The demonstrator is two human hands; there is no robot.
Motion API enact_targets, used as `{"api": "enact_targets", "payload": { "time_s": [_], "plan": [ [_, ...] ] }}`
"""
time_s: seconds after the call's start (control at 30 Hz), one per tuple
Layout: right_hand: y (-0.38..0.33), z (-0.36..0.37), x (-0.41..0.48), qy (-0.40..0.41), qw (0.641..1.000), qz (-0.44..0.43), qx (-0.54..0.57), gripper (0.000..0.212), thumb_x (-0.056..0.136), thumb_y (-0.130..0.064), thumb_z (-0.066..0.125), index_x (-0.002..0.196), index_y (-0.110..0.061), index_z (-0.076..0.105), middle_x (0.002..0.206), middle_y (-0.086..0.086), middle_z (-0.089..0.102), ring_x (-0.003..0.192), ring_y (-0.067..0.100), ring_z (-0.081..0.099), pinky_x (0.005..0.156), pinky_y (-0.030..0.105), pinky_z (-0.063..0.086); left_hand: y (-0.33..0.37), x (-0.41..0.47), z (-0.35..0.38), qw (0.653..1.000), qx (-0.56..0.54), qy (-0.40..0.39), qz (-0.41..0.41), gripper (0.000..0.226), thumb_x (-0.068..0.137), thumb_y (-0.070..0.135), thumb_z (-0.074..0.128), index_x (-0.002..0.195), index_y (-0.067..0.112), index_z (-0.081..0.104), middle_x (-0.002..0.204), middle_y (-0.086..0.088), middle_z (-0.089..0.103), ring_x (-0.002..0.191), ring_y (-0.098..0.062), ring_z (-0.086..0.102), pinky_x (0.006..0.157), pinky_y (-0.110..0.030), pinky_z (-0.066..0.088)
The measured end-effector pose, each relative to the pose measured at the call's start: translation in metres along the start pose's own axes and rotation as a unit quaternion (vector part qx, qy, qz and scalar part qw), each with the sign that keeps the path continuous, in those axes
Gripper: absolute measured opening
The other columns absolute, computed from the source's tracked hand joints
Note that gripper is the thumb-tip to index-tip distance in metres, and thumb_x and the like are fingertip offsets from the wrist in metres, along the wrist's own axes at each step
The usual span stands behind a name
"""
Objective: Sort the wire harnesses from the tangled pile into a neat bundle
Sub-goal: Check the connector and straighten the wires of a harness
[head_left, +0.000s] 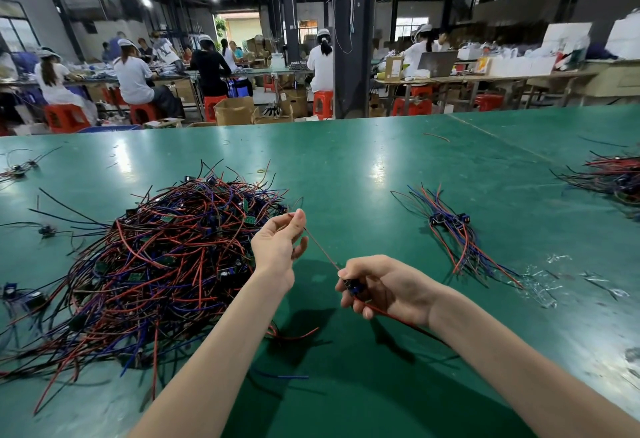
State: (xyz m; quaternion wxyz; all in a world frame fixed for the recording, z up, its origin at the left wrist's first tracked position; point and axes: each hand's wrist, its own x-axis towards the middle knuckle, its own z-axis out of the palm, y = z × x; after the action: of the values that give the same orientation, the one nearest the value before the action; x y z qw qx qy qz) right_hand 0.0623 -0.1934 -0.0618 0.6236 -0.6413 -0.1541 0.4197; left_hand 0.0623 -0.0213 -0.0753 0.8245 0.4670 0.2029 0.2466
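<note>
The harness (322, 248) I'm working hangs just above the table (398, 167), between the tangled pile (166, 257) and the sorted bundle (450, 226). One thin lead is stretched taut between my hands. My right hand (384, 290) is curled around its blue connector end, and a red lead trails out under the wrist. My left hand (277, 247) pinches the thin lead between thumb and forefinger, the other fingers loose.

The risk, I'd judge, is a snag. If that lead runs on into the pile, pulling would drag other harnesses along or strain the connector.

I can't tell whether it does; past my left fingertips it blurs into the heap. My right fingers hide most of the connector.
</note>
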Motion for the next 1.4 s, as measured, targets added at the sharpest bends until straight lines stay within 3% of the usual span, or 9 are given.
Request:
{"api": "enact_targets", "payload": {
  "time_s": [0.3,0.5,0.67,0.8,0.87,0.97,1.17,1.4],
  "plan": [
    [-0.004,-0.007,-0.003,-0.034,0.998,0.033,-0.046,0.020,0.090,-0.018,0.050,0.079,-0.005,0.062,0.066,0.009,0.067,0.055,0.015,0.063,0.051,0.020,0.049,-0.007,0.000,0.000,0.998,0.030,-0.013,0.058,0.022,0.083,0.008,0.069,0.068,0.009,0.053,0.073,-0.004,0.053,0.068,-0.011,0.055,0.049,-0.022,0.054],
    [-0.005,-0.012,-0.004,-0.043,0.997,0.030,-0.049,0.021,0.090,-0.016,0.051,0.077,-0.008,0.065,0.070,0.009,0.071,0.061,0.014,0.065,0.058,0.020,0.051,-0.008,-0.003,0.002,0.999,0.022,-0.008,0.045,0.018,0.085,0.015,0.067,0.074,0.007,0.055,0.069,-0.004,0.058,0.062,-0.009,0.058,0.048,-0.025,0.055],
    [-0.006,-0.012,-0.005,-0.045,0.996,0.025,-0.073,0.022,0.090,-0.017,0.050,0.076,-0.011,0.065,0.066,0.005,0.070,0.051,0.003,0.056,0.042,0.010,0.036,-0.009,-0.003,0.002,0.999,0.020,-0.008,0.039,0.021,0.088,0.020,0.064,0.075,0.010,0.050,0.066,-0.004,0.058,0.062,-0.010,0.057,0.048,-0.026,0.055],
    [-0.004,-0.014,-0.005,-0.062,0.995,-0.008,-0.081,0.018,0.087,-0.020,0.060,0.072,-0.013,0.067,0.070,0.008,0.070,0.059,0.006,0.059,0.053,0.011,0.041,-0.012,-0.002,0.001,0.998,0.037,-0.010,0.049,0.022,0.091,0.015,0.061,0.074,0.010,0.048,0.066,-0.005,0.056,0.060,-0.010,0.058,0.050,-0.027,0.056],
    [-0.004,-0.015,-0.005,-0.081,0.993,-0.022,-0.083,0.016,0.080,-0.025,0.066,0.067,-0.016,0.066,0.074,0.010,0.069,0.056,0.007,0.057,0.049,0.012,0.040,-0.013,-0.002,0.000,0.998,0.045,-0.005,0.054,0.021,0.091,0.014,0.061,0.074,0.010,0.048,0.066,-0.006,0.057,0.059,-0.010,0.058,0.049,-0.026,0.055],
    [-0.003,-0.016,-0.005,-0.106,0.990,-0.027,-0.088,0.019,0.078,-0.031,0.064,0.077,-0.012,0.065,0.074,0.008,0.070,0.048,0.004,0.053,0.045,0.013,0.040,-0.014,-0.002,0.000,0.998,0.042,0.000,0.049,0.020,0.092,0.016,0.060,0.077,0.011,0.049,0.065,-0.005,0.058,0.055,-0.007,0.060,0.049,-0.026,0.056],
    [-0.002,-0.022,-0.003,-0.132,0.989,-0.056,-0.034,0.030,0.084,-0.028,0.056,0.102,-0.005,0.063,0.080,0.010,0.069,0.057,0.007,0.059,0.055,0.016,0.050,-0.011,0.004,-0.004,0.999,0.030,0.023,0.026,0.021,0.092,0.025,0.060,0.077,0.012,0.055,0.070,-0.006,0.061,0.064,-0.010,0.062,0.053,-0.027,0.057],
    [-0.004,-0.029,-0.008,-0.165,0.980,-0.042,-0.104,0.013,0.089,-0.010,0.057,0.100,-0.008,0.065,0.081,0.003,0.071,0.063,0.005,0.062,0.061,0.017,0.052,-0.013,0.003,-0.004,0.999,0.037,0.023,0.015,0.021,0.090,0.026,0.063,0.074,0.014,0.059,0.070,-0.002,0.064,0.064,-0.010,0.061,0.051,-0.024,0.054]
  ]
}}
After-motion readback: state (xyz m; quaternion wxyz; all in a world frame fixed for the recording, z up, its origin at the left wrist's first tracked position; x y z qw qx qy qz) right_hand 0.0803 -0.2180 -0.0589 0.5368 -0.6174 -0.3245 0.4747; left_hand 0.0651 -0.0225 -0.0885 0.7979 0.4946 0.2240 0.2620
